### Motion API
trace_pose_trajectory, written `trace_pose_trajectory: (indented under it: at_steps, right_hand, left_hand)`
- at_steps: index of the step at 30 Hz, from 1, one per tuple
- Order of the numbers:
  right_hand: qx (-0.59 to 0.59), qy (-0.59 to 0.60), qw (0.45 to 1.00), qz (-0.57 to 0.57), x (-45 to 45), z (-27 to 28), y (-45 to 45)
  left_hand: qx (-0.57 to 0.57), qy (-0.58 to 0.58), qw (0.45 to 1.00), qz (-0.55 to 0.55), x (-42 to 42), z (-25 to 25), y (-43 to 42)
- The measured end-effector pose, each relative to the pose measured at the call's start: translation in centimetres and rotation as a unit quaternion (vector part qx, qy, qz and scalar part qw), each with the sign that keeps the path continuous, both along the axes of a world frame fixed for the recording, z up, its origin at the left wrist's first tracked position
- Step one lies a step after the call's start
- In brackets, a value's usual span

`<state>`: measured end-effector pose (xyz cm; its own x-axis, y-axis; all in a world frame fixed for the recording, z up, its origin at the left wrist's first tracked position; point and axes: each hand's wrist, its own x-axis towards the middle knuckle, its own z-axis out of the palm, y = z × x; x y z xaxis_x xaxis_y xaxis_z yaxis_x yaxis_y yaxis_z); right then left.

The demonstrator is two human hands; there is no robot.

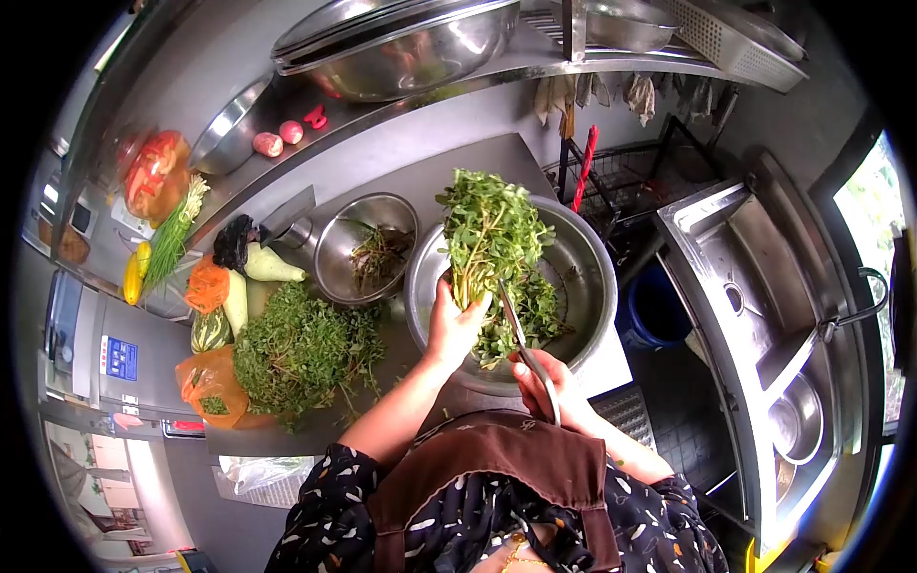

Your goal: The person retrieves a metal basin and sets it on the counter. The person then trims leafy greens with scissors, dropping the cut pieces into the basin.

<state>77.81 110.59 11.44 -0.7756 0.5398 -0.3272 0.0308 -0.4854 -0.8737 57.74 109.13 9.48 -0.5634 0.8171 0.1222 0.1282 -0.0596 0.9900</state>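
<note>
My left hand [457,323] is closed around the stems of a bunch of leafy greens [492,224], held upright over a large steel basin [604,286]. My right hand [559,387] grips what looks like a pair of scissors [512,315], the narrow blade pointing up at the stems beside my left fingers. Cut leafy pieces [540,310] lie in the basin below the bunch. Left of the basin, a smaller steel bowl [334,244] holds dark stem trimmings [375,256]. A big heap of the same greens [296,349] lies on the counter near my left forearm.
Pale gourds [272,265], an orange bag [210,382] and spring onions [172,239] lie to the left. Above runs a shelf with large steel basins [401,57]. At right are a steel sink [755,258] and a blue bucket [659,306].
</note>
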Motion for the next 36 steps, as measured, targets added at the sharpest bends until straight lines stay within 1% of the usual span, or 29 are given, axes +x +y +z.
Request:
trace_pose_trajectory:
  at_steps: [1,2,3,5,7,11,13,14,15,16,18,20,21,22,23,25,26,28,29,31,32,34,35,36]
  right_hand:
    - [-0.006,0.000,1.000,-0.005,0.3,-0.3,0.0]
    - [-0.004,0.000,1.000,-0.005,0.5,-0.7,0.1]
    - [0.005,-0.002,1.000,-0.009,0.8,-1.0,0.2]
    - [0.013,-0.003,1.000,-0.014,0.9,-1.2,0.2]
    - [0.098,-0.027,0.995,-0.004,0.9,-0.6,0.5]
    - [0.069,-0.060,0.996,0.022,0.5,-0.1,1.2]
    - [0.100,-0.061,0.993,0.013,0.2,-1.0,1.3]
    - [0.100,-0.061,0.993,0.013,0.1,-1.2,1.3]
    - [0.127,-0.042,0.991,0.004,0.1,-1.5,1.2]
    - [0.154,-0.024,0.988,-0.005,0.1,-1.6,1.1]
    - [0.176,-0.036,0.984,-0.013,0.1,-1.5,0.9]
    - [0.199,-0.050,0.978,-0.023,0.0,-1.9,0.7]
    - [0.263,-0.044,0.963,-0.049,-0.3,-2.4,0.6]
    - [0.325,-0.038,0.942,-0.075,-0.5,-2.6,0.6]
    - [0.325,-0.038,0.942,-0.076,-0.4,-2.7,0.6]
    - [0.287,-0.071,0.954,-0.050,-0.4,-1.9,0.7]
    - [0.287,-0.072,0.954,-0.050,-0.3,-1.5,0.7]
    - [0.181,-0.091,0.979,-0.012,0.0,-1.0,0.7]
    - [0.180,-0.091,0.979,-0.013,0.1,-0.9,0.6]
    - [0.129,-0.073,0.989,-0.028,0.4,-0.8,0.3]
    - [0.129,-0.074,0.989,-0.029,0.4,-0.9,0.2]
    - [0.170,-0.057,0.983,-0.050,0.4,-1.2,0.2]
    - [0.169,-0.057,0.983,-0.052,0.2,-1.6,0.2]
    - [0.192,-0.052,0.978,-0.065,0.0,-2.0,0.3]
  left_hand:
    - [-0.033,-0.040,0.999,0.001,0.2,0.6,0.0]
    - [-0.018,-0.101,0.995,-0.005,0.5,1.2,0.1]
    - [-0.018,-0.101,0.995,-0.005,0.5,1.4,0.1]
    - [-0.044,-0.200,0.979,-0.007,0.2,1.7,0.0]
    - [-0.044,-0.193,0.980,-0.019,0.2,1.8,-0.1]
    - [-0.056,-0.172,0.983,-0.005,0.5,1.9,-0.3]
    - [-0.046,-0.167,0.985,-0.003,0.4,1.6,-0.3]
    - [-0.057,-0.158,0.986,-0.020,0.0,1.4,-0.5]
    - [-0.057,-0.158,0.986,-0.019,-0.1,1.3,-0.5]
    - [-0.054,-0.136,0.989,-0.016,-0.2,1.1,-0.5]
    - [-0.050,-0.114,0.992,-0.013,-0.7,0.2,-0.3]
    - [-0.026,-0.027,0.999,0.009,-1.3,-1.5,0.0]
    - [-0.026,-0.028,0.999,0.007,-1.0,-0.9,0.0]
    - [-0.052,-0.009,0.998,0.017,-0.7,0.0,-0.2]
    - [-0.077,0.010,0.997,0.027,-0.4,0.5,-0.2]
    - [-0.067,0.031,0.997,0.026,-0.5,-0.1,-0.2]
    - [-0.059,0.041,0.997,0.025,-0.7,-0.4,-0.1]
    - [-0.051,0.052,0.997,0.023,-0.7,-0.3,-0.1]
    - [-0.037,0.065,0.997,0.030,-0.7,-0.2,0.0]
    - [-0.023,0.077,0.996,0.035,-0.8,0.0,0.2]
    - [-0.029,0.047,0.998,0.039,-0.9,0.0,0.2]
    - [-0.033,-0.025,0.998,0.039,-0.7,0.8,0.2]
    - [-0.033,-0.026,0.998,0.038,-0.5,1.2,0.1]
    - [-0.048,-0.040,0.997,0.032,-0.3,1.9,0.0]
